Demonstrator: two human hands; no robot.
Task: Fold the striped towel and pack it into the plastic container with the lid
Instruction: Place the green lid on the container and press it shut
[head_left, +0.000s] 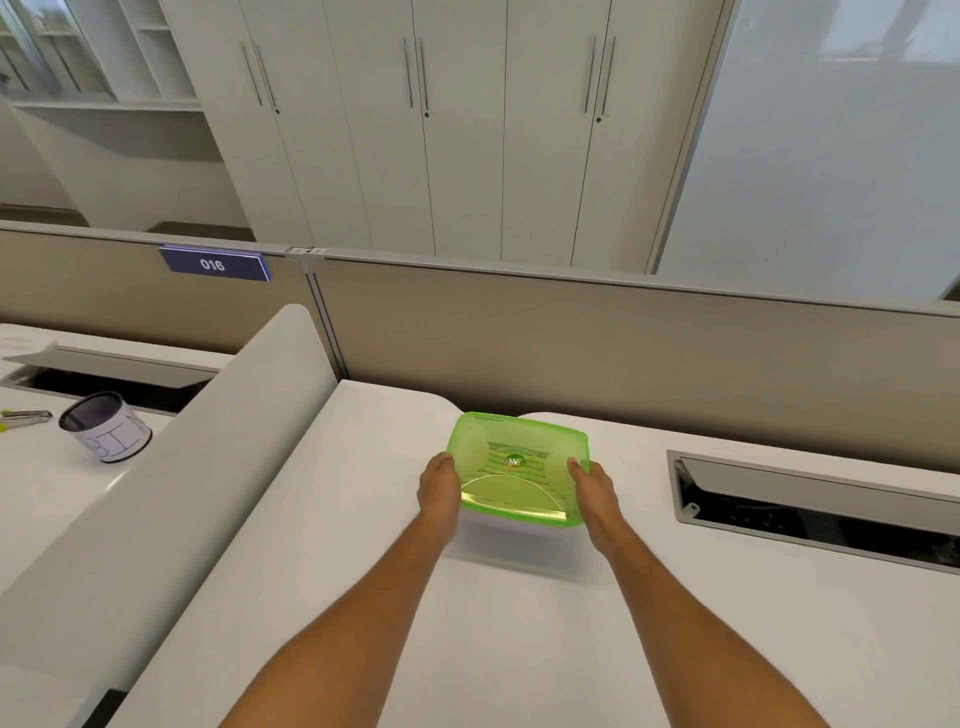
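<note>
A plastic container (498, 527) with a translucent green lid (519, 447) sits on the white desk near the back partition. Dark stripes of the towel (535, 470) show faintly through the lid. My left hand (439, 488) holds the container's left side, thumb on the lid's edge. On the opposite side, my right hand (592, 493) grips the lid's right edge. Both forearms reach in from the bottom of the view.
The beige partition (623, 353) runs close behind the container. An open cable tray (815, 504) is set in the desk to the right. A white side divider (208, 467) stands to the left; beyond it are a labelled tin (106, 428) and a stapler (26, 417).
</note>
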